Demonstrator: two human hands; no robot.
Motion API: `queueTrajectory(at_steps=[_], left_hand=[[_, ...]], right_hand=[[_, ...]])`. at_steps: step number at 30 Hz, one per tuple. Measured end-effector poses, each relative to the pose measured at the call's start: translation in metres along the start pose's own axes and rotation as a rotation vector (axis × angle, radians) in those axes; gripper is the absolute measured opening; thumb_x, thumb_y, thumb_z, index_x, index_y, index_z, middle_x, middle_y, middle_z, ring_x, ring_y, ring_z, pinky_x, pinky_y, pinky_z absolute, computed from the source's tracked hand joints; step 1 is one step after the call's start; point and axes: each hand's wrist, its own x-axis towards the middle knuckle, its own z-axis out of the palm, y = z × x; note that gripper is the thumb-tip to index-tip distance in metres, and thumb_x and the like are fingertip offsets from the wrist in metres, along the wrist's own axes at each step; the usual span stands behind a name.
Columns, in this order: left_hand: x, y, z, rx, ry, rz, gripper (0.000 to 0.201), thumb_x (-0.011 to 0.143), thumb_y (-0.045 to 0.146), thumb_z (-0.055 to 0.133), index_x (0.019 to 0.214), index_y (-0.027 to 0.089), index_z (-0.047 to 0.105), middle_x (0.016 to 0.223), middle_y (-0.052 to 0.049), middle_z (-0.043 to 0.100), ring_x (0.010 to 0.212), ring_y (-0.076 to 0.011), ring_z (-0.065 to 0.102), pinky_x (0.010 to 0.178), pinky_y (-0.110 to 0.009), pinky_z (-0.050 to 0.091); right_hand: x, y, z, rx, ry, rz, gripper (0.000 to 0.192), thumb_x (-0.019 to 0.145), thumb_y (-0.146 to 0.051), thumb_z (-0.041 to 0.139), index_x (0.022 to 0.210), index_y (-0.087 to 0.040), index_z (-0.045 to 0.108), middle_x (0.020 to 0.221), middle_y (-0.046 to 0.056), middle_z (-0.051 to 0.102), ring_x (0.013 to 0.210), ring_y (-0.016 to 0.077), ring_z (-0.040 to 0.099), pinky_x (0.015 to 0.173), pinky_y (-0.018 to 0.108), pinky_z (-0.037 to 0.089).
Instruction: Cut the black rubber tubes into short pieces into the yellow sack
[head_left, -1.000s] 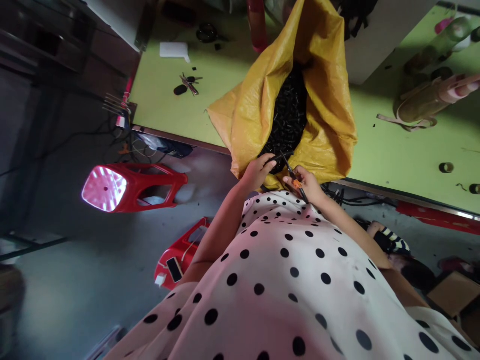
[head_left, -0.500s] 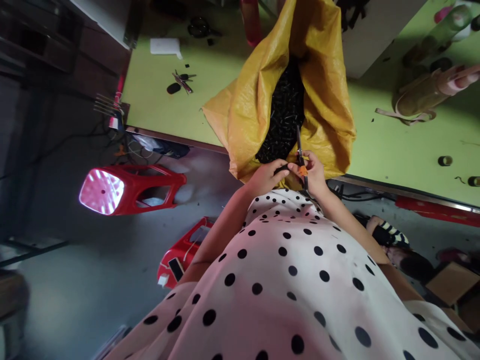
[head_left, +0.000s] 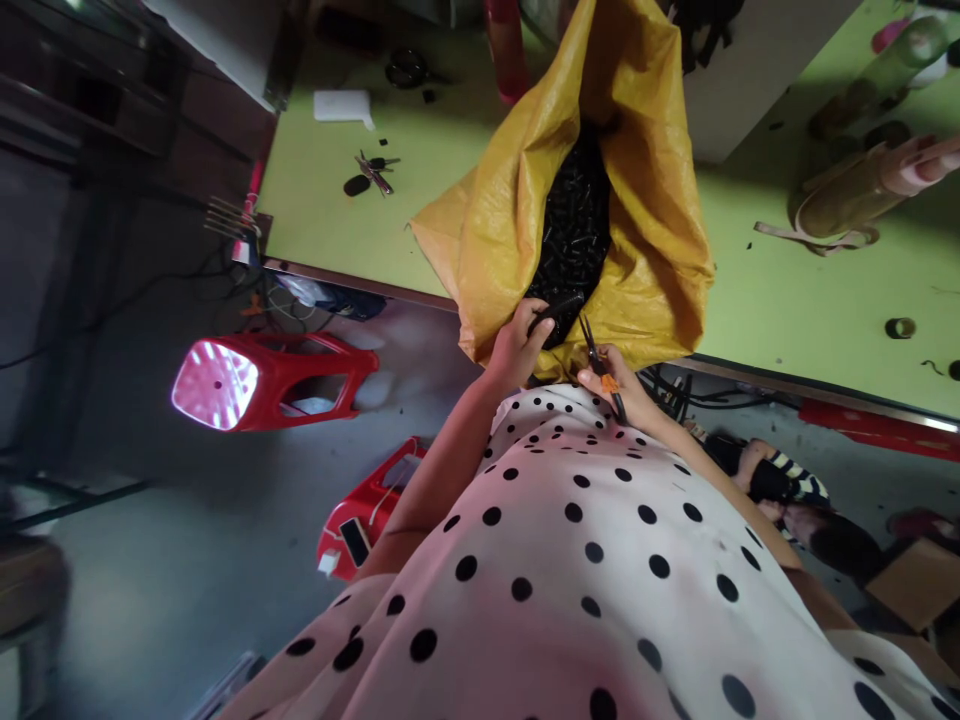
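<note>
"Where is the black strip (head_left: pixel 565 306) held?"

"It is clamped in the left hand (head_left: pixel 519 340), over black pieces (head_left: pixel 576 215) heaped in a yellow sack (head_left: pixel 499 235), its long axis slanted rightward, just beyond the tips of scissors (head_left: pixel 598 364) gripped by the right hand (head_left: pixel 621 386)."

"What is obscured?"

"The strip's near end is covered; the scissors' parting cannot be judged."

A bright yellow sack (head_left: pixel 495 225) glows against the lime-green worktop (head_left: pixel 307 215), its heap of small pieces (head_left: pixel 574 220) plain black. The scissors (head_left: pixel 595 359) are dark, bound with vivid orange wrap (head_left: pixel 610 384). Over here, the stools (head_left: pixel 268 380) are red, the floor (head_left: pixel 187 540) blue-grey. The person's garment (head_left: pixel 555 540) is white, scattered with black polka dots; the cardboard box (head_left: pixel 916 585) is brown.
</note>
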Motion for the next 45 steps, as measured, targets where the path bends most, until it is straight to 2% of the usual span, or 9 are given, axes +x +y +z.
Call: queueTrajectory(at_steps=[3, 9, 15, 19, 27, 37, 39, 42, 45], left_hand=[[-0.001, 0.006, 0.002, 0.020, 0.014, 0.018, 0.024, 0.104, 0.036, 0.057, 0.123, 0.022, 0.062, 0.108, -0.004, 0.075, 0.097, -0.0198, 0.071, 0.092, -0.032, 0.055], [-0.003, 0.013, 0.002, 0.080, -0.053, 0.072, 0.027, 0.103, 0.036, 0.056, 0.125, 0.022, 0.065, 0.118, -0.006, 0.076, 0.106, -0.0220, 0.072, 0.096, -0.032, 0.055], [-0.001, 0.011, -0.006, 0.161, -0.156, 0.085, 0.031, 0.105, 0.034, 0.053, 0.131, 0.024, 0.066, 0.118, -0.007, 0.078, 0.109, -0.0251, 0.074, 0.099, -0.036, 0.055], [0.004, 0.007, -0.011, 0.146, -0.185, 0.093, 0.032, 0.104, 0.033, 0.054, 0.132, 0.025, 0.066, 0.117, -0.007, 0.078, 0.110, -0.0251, 0.074, 0.100, -0.036, 0.056], [0.008, -0.005, -0.008, 0.045, -0.057, 0.016, 0.029, 0.101, 0.032, 0.055, 0.127, 0.023, 0.066, 0.124, -0.007, 0.076, 0.114, -0.0235, 0.071, 0.107, -0.038, 0.053], [0.007, -0.010, -0.010, -0.001, 0.021, -0.020, 0.026, 0.102, 0.034, 0.055, 0.122, 0.021, 0.064, 0.124, -0.009, 0.075, 0.116, -0.0228, 0.070, 0.108, -0.037, 0.053], [0.005, -0.004, -0.011, 0.004, -0.013, -0.015, 0.024, 0.101, 0.032, 0.056, 0.121, 0.022, 0.065, 0.122, -0.008, 0.076, 0.115, -0.0227, 0.071, 0.106, -0.037, 0.053], [-0.002, 0.009, -0.006, 0.037, -0.197, 0.014, 0.020, 0.100, 0.032, 0.061, 0.117, 0.025, 0.067, 0.114, -0.004, 0.078, 0.108, -0.0230, 0.073, 0.101, -0.038, 0.056], [-0.007, 0.019, 0.007, -0.004, -0.322, 0.073, 0.020, 0.099, 0.034, 0.065, 0.116, 0.025, 0.066, 0.115, -0.003, 0.078, 0.109, -0.0230, 0.074, 0.100, -0.037, 0.057]], right_hand=[[0.004, -0.005, 0.002, -0.019, -0.014, 0.026, 0.071, 0.080, -0.083, 0.077, 0.109, -0.025, 0.048, 0.087, -0.001, 0.055, 0.079, 0.0184, 0.051, 0.074, 0.035, 0.044], [0.015, -0.017, 0.001, -0.049, -0.012, 0.062, 0.070, 0.079, -0.083, 0.076, 0.107, -0.026, 0.047, 0.081, -0.005, 0.050, 0.073, 0.0163, 0.046, 0.068, 0.032, 0.038], [0.022, -0.021, -0.002, -0.157, -0.038, 0.096, 0.066, 0.083, -0.083, 0.073, 0.102, -0.026, 0.045, 0.077, -0.004, 0.055, 0.071, 0.0177, 0.051, 0.066, 0.031, 0.039], [0.027, -0.020, -0.003, -0.219, -0.028, 0.047, 0.062, 0.089, -0.084, 0.066, 0.095, -0.027, 0.043, 0.071, -0.004, 0.055, 0.067, 0.0178, 0.050, 0.063, 0.031, 0.036], [0.041, -0.017, 0.006, -0.319, 0.042, -0.086, 0.064, 0.088, -0.088, 0.062, 0.085, -0.027, 0.043, 0.066, -0.003, 0.052, 0.062, 0.0177, 0.048, 0.061, 0.032, 0.035], [0.044, -0.013, 0.019, -0.301, 0.102, -0.109, 0.066, 0.085, -0.089, 0.065, 0.078, -0.026, 0.045, 0.063, 0.000, 0.051, 0.059, 0.0177, 0.048, 0.057, 0.033, 0.035], [0.042, -0.012, 0.021, -0.172, 0.132, -0.079, 0.065, 0.084, -0.089, 0.066, 0.084, -0.026, 0.050, 0.063, -0.001, 0.053, 0.056, 0.0172, 0.049, 0.054, 0.033, 0.037], [0.040, -0.018, 0.016, 0.058, 0.190, -0.048, 0.068, 0.080, -0.088, 0.071, 0.104, -0.027, 0.054, 0.066, -0.003, 0.058, 0.048, 0.0163, 0.049, 0.047, 0.033, 0.038], [0.038, -0.029, 0.005, 0.087, 0.251, -0.101, 0.069, 0.076, -0.080, 0.081, 0.110, -0.026, 0.054, 0.069, -0.003, 0.057, 0.048, 0.0160, 0.053, 0.046, 0.033, 0.039]])
